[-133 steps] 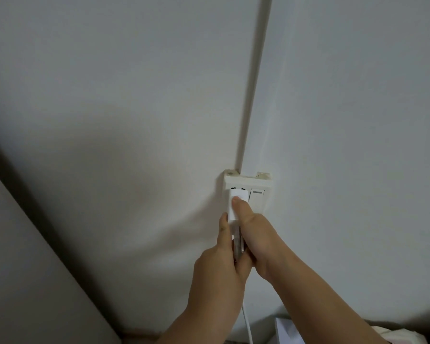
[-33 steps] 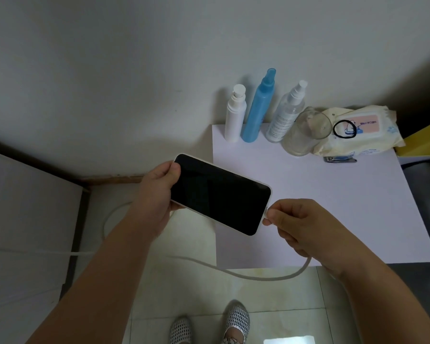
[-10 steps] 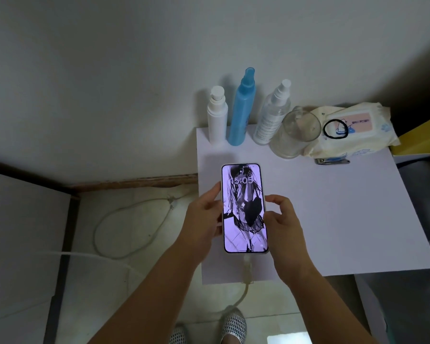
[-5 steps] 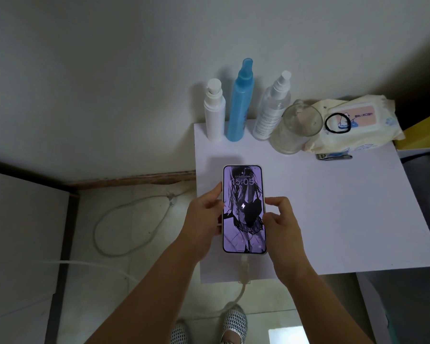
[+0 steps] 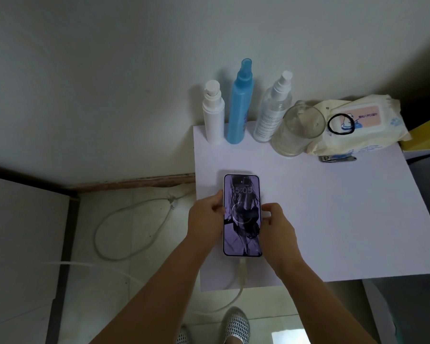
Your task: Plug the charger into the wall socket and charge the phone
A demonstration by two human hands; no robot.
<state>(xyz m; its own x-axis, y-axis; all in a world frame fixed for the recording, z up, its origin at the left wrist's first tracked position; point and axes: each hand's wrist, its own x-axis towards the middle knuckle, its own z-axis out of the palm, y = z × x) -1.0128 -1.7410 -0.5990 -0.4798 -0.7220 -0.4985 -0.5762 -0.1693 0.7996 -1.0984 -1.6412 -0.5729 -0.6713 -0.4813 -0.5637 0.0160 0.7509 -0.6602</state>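
The phone (image 5: 242, 214) lies face up, lengthwise, over the left part of the white table (image 5: 333, 219), its screen lit with a wallpaper and a clock. My left hand (image 5: 205, 217) grips its left edge and my right hand (image 5: 277, 224) its right edge. The white charging cable (image 5: 242, 271) is plugged into the phone's near end, drops over the table's front edge and loops across the floor to the left. Neither the wall socket nor the charger is in view.
Along the wall at the table's back stand a white bottle (image 5: 212, 112), a blue spray bottle (image 5: 241, 103), a clear spray bottle (image 5: 273, 108) and a glass jar (image 5: 297, 127). A wipes pack (image 5: 358, 125) and nail clippers (image 5: 336, 158) lie to the right. My feet are below.
Both hands have kept the phone between them and brought it down toward the table. The lightning charging symbol on the screen has given way to a faint ring.
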